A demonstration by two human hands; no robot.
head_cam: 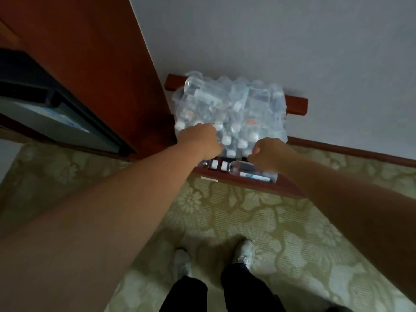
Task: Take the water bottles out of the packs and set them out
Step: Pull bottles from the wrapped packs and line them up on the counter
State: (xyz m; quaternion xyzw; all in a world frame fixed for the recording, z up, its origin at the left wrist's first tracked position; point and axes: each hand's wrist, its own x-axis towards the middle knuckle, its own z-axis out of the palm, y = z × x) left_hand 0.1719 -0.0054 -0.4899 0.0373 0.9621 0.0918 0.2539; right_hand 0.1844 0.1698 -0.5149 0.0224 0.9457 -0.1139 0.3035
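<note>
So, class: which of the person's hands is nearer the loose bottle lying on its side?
Right. The right hand sits just above the loose bottle; the left hand is farther left, on the pack.

Dim, soft, blurred, wide-angle-warped edges

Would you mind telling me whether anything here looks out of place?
One loose bottle lies on its side at the stand's front edge, below the right hand, and could roll off. The wrapped packs look intact.

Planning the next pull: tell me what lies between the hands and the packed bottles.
Only the clear shrink wrap covers the bottles. Left hand and right hand are already at the pack's near edge; two loose bottles lie just below.
</note>
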